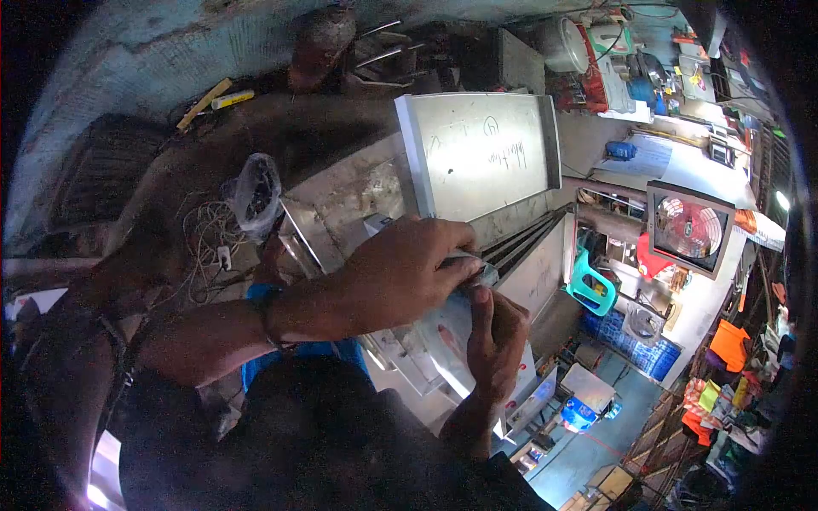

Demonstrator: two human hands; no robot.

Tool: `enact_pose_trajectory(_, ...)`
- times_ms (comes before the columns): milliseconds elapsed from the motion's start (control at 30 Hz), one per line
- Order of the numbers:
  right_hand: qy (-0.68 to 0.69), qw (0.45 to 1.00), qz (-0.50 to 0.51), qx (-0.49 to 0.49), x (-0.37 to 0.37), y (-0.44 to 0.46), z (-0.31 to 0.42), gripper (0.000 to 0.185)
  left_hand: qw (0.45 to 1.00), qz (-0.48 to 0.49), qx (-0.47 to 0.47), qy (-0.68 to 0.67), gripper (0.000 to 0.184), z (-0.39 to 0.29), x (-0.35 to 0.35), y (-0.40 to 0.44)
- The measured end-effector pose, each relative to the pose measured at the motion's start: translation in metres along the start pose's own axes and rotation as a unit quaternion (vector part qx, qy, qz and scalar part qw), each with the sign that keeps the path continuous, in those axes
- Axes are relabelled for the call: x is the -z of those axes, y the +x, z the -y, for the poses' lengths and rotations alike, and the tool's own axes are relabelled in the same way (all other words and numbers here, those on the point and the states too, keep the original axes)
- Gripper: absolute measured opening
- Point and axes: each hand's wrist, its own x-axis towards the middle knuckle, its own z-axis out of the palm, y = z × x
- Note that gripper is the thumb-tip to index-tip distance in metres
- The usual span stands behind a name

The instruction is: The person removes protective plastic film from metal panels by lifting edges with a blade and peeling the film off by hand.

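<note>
My left hand point(409, 260) reaches in from the left with a dark band on its wrist. Its thumb and fingers pinch a small, clear, shiny piece that looks like plastic point(488, 274). From below, my right hand point(498, 341) closes on the same piece, with its thumb pointing up and its fingers curled. The fingers hide much of the piece, so its exact kind cannot be made out. Just beyond both hands lies a shallow metal panel point(486, 153) with raised edges and handwriting on it. Under my hands is a partly hidden pale sheet or bag with red marks point(452, 332).
A clear plastic bag point(256, 196) with dark contents lies left, beside tangled cable point(213, 243). Yellow tube point(233, 100) lies by the wall. On the right are a green stool point(590, 283), a boxed fan point(688, 228) and stacked orange cloth point(728, 345).
</note>
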Motion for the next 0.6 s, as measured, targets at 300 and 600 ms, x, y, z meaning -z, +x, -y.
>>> enact_pose_trajectory(300,0.012,0.999,-0.004,-0.030,0.002,0.002,0.003,0.040,0.996,-0.050,-0.049,0.049,0.024,0.006,-0.012,0.004)
enact_pose_trajectory(600,0.009,0.999,-0.005,-0.044,0.000,-0.004,0.004,0.044,0.994,-0.106,-0.006,0.036,0.023,0.032,0.002,0.003)
